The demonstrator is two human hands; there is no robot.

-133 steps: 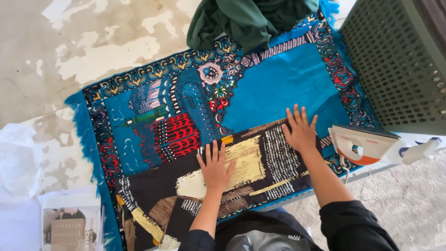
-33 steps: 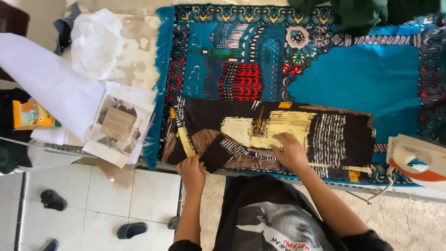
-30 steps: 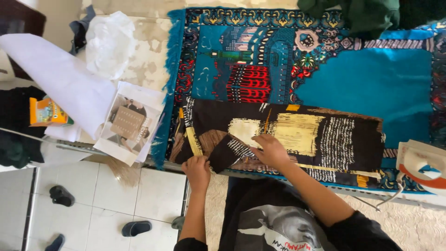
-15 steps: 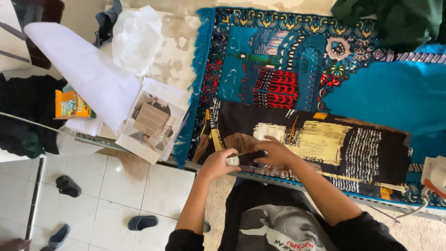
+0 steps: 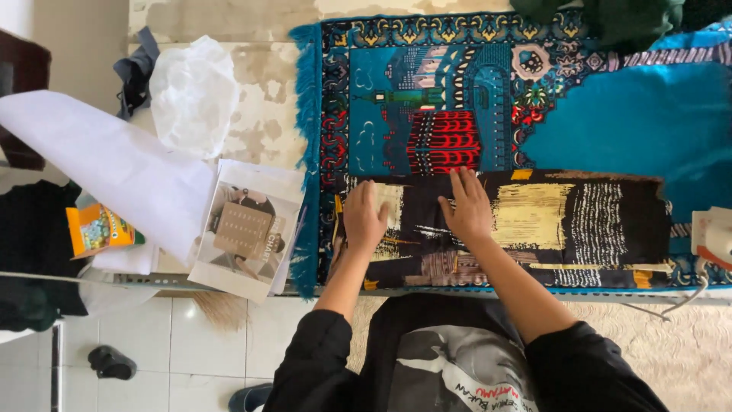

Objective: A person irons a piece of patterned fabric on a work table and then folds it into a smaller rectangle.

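Both palms are pressing flat, so the left hand (image 5: 364,217) and right hand (image 5: 467,207) are hiding the cloth (image 5: 579,221) beneath them. The iron (image 5: 713,235) is getting cut off by the right edge. The green fabric (image 5: 610,19) is running out past the top edge. The shoe (image 5: 248,398) is showing only partly at the bottom.

We see a matt woven cloth (image 5: 534,221), black with yellow print, on a plush blue rug (image 5: 610,114). At nine o'clock lie crinkled translucent plastic (image 5: 194,91), smooth white paper (image 5: 107,164) and a glossy printed sheet (image 5: 244,229). The tabletop (image 5: 259,114) looks rough and worn.
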